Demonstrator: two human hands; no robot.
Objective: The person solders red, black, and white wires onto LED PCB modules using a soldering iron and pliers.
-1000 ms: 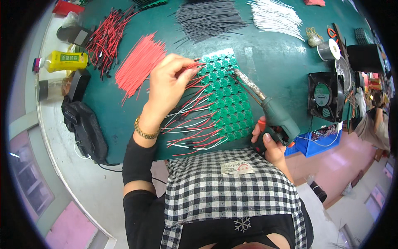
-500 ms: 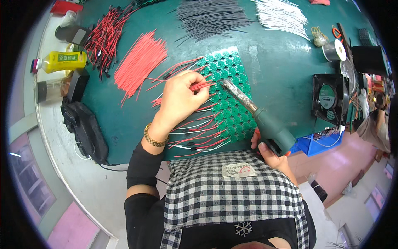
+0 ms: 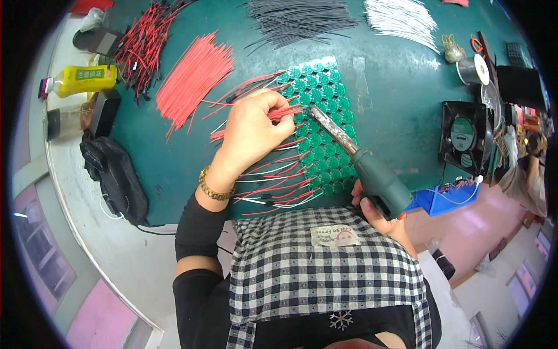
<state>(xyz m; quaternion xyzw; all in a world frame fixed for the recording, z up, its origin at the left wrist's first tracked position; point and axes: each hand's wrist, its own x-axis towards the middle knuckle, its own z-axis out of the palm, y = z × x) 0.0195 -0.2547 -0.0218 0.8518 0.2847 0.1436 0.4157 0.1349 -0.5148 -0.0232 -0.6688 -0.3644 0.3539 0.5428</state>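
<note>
My left hand point(image 3: 251, 127) is closed around a small bunch of red wires point(image 3: 285, 111), whose front ends reach the left part of a green panel of round circuit boards point(image 3: 333, 142). In my right hand point(image 3: 381, 221) is a green pistol-grip soldering gun point(image 3: 381, 181). Its stained metal barrel slants up and left over the panel, and its end sits close to the wire ends. Whether it touches them is too small to tell. Red and white wires point(image 3: 279, 189) stick out from the panel's left edge, below my left hand.
Beyond the panel lie piles of red wires point(image 3: 195, 78), black wires point(image 3: 299, 20) and white wires point(image 3: 401, 22). A black fan point(image 3: 464, 136) and a solder spool point(image 3: 473, 71) stand right. At left are a yellow bottle point(image 3: 84, 80) and a black pouch point(image 3: 116, 183).
The view has shifted slightly, so the table's things appear a little higher. The soldering gun's end has moved slightly relative to the panel; both hands keep their grip.
</note>
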